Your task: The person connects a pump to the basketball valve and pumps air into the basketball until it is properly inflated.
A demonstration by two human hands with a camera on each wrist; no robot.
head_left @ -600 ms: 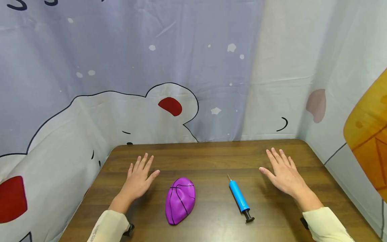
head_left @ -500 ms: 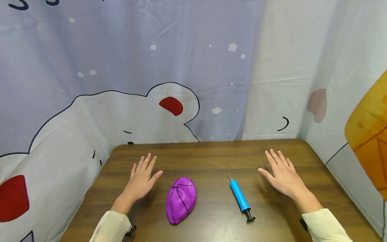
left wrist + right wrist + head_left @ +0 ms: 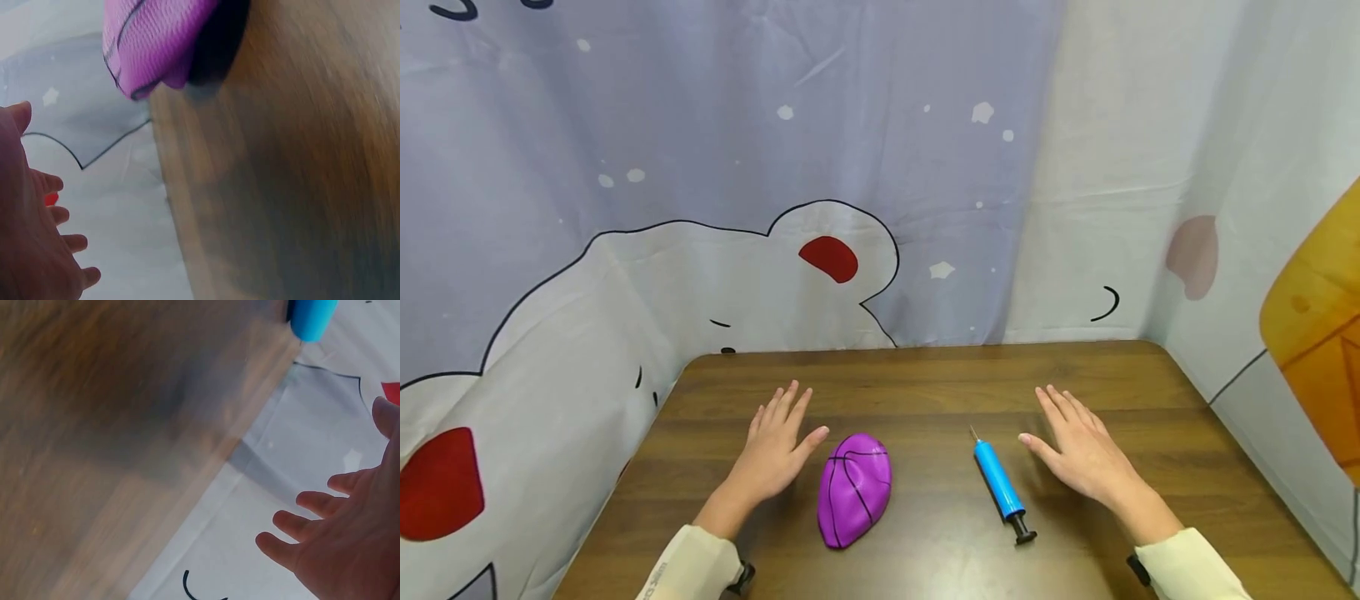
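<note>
so, two things are laid out on the wood-look table (image 3: 925, 383). a purple ball (image 3: 855, 493) is set left of the middle, well apart from the far edge, and it's sagged out of round, like it's short of air. a blue pump (image 3: 999, 483) is laid right of the middle at a slant, with its thin needle (image 3: 974, 434) pointed at the far edge and its black handle (image 3: 1025, 533) turned toward the near edge, which is cut off from view.

nothing is being gripped. the left hand (image 3: 773, 450) is held just beside the ball, between it and the table's left edge; the right hand (image 3: 1086, 454) is held between the pump and the right edge. fingers (image 3: 787, 402) are straightened on both, the hands are well apart, and no contact can be seen.

handling-wise, the ball would be guessed light, soft and easily dented. a ribbed skin can be made out from the left wrist, so decent grip is expected; it'd best be cupped in a whole palm round its fatter part. the pump looks light, stiff and a bit slick, so it'd best be taken round the barrel (image 3: 992, 468). the needle is probably the fragile bit.
</note>
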